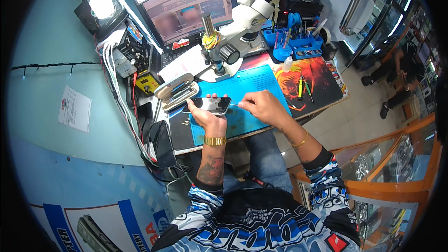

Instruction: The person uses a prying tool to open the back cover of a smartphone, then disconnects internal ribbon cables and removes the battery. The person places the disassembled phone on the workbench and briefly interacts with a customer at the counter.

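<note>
My left hand is wrapped round a smartphone, its dark glossy face up, above the front of a blue work mat. To its right, my right hand pinches a thin pale stick-like tool. The tool points at the phone's right end; whether its tip touches is too small to tell. Just left of the phone, an open beige case holds several slim tools.
A stereo microscope stands behind the mat, before a monitor. Blue organizers and two screwdrivers lie right. Cables and a dark phone-like slab crowd the left edge. Another person is far right.
</note>
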